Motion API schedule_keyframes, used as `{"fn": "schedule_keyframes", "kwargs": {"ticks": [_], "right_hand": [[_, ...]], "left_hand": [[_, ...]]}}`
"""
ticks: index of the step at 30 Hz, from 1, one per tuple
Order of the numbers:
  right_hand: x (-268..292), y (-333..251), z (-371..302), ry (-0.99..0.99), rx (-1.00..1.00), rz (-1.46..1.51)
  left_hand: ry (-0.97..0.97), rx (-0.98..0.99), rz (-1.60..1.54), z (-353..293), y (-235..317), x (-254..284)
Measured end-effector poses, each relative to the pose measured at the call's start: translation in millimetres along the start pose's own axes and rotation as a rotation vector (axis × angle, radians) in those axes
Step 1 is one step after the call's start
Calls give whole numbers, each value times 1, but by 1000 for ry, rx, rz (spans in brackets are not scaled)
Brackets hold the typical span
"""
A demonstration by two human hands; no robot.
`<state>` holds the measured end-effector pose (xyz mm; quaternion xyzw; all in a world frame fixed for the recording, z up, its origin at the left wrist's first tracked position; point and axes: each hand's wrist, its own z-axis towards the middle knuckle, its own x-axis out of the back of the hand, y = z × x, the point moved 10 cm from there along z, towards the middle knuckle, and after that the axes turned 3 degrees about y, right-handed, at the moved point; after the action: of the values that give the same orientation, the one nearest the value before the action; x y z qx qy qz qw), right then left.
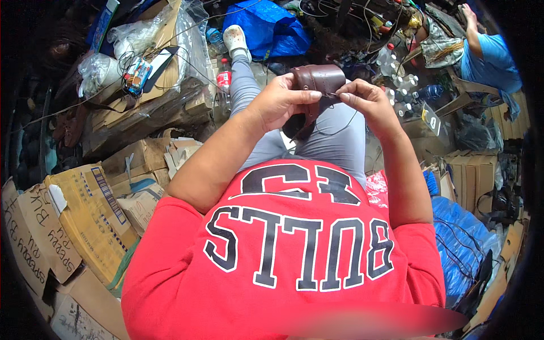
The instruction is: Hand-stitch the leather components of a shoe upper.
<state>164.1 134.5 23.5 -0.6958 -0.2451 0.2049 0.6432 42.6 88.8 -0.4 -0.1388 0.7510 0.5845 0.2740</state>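
Note:
In front of me, above my lap, is a dark brown leather piece (323, 76) with a rounded, glossy upper part and a darker part hanging below; whether it is a shoe or a case I cannot tell. My left hand (283, 102) grips its left side, thumb stretched across the front. At its right lower edge, the fingertips of my right hand (365, 102) pinch a thin dark cord close to the left thumb tip. A loop of the dark cord (344, 129) hangs below, over my grey trouser leg. My fingers partly hide the leather's lower edge.
At the left stand cardboard boxes (90, 215) and a plastic-wrapped stack (153, 107). A red-capped bottle (224, 82) is beside my left leg. Beyond lies a blue bag (266, 28). Several bottles (402, 85) stand at right, near a person in blue (490, 62). Blue plastic (464, 243) lies lower right.

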Motion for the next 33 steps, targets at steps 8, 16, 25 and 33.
{"fn": "schedule_keyframes", "kwargs": {"ticks": [8,16,25,33], "right_hand": [[-2,13,-3,114,39,48],[-1,-25,-14,222,252,-520],[-3,-30,-14,245,241,-569],[5,21,-2,62,23,81]], "left_hand": [[205,-59,-22,2,-16,23],[212,-90,-59,3,-17,24],[202,-107,-4,-6,-3,8],[68,-65,-85,-4,-6,2]]}}
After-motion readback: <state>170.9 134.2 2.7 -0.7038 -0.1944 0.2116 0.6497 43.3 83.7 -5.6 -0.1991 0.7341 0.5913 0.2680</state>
